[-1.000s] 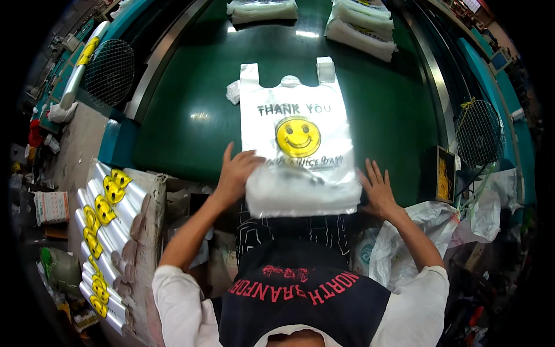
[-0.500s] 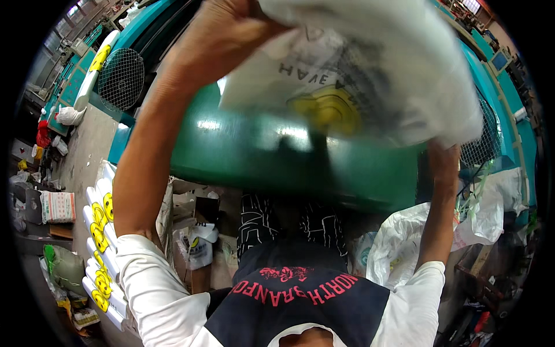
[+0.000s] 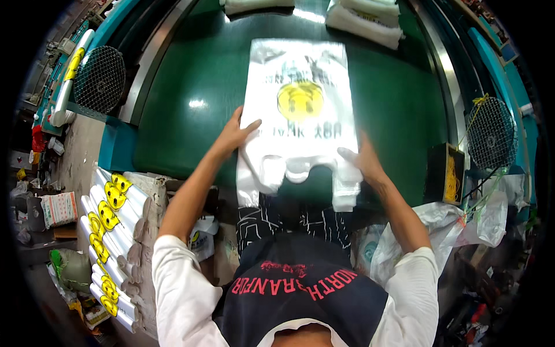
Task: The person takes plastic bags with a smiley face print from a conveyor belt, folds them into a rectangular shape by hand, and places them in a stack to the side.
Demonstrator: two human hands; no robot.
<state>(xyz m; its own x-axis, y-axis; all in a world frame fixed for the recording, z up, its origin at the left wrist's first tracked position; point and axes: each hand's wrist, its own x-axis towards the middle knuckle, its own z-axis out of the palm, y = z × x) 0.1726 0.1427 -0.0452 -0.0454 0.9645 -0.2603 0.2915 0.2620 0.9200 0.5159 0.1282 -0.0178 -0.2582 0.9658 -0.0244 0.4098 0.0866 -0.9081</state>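
A stack of white plastic carrier bags point(image 3: 295, 130) with a yellow smiling face and dark print lies spread in front of me, handle end toward my body. My left hand point(image 3: 238, 132) grips its left edge, thumb on top. On the opposite edge, lower down near the handles, my right hand point(image 3: 365, 161) pinches the plastic, slightly blurred. Beneath the bags is a green conveyor belt point(image 3: 191, 139). The handle loops hang over the belt's near edge, close to my legs.
Folded bag bundles point(image 3: 367, 20) lie at the belt's far end. Rolled white bags point(image 3: 113, 248) are piled at left. Round wire-grilled fans point(image 3: 99, 80) flank the belt. A dark box with yellow ties point(image 3: 451, 176) and a crumpled clear plastic sack point(image 3: 404, 237) are at right.
The bags have come down from a raised, blurred position at upper right onto the belt, laid flat. Both hands have lowered toward me, and folded bundles now show at the far end.
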